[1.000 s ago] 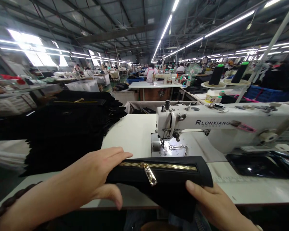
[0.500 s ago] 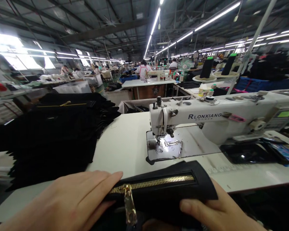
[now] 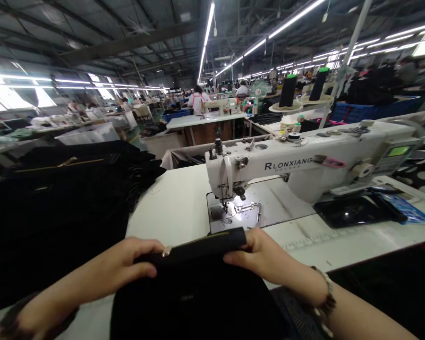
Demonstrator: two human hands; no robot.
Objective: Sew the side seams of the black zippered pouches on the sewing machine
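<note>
A black fabric piece hangs from both hands, its top edge folded over with part of a gold zipper showing. My left hand pinches the top left corner beside the zipper pull. At the top right corner, my right hand grips the edge, thumb in front. Just beyond the piece stands a white sewing machine, its needle area above the metal plate. The fingers behind the fabric are hidden.
A tall stack of black pieces stands at the left. On the white table a black phone lies at the right, near a blue packet. Thread cones stand behind the machine. A person sits farther back.
The black piece has been raised and turned, so its front hangs down and the zipper faces up. Both hands now hold its top corners, with more forearm showing. The view has shifted right.
</note>
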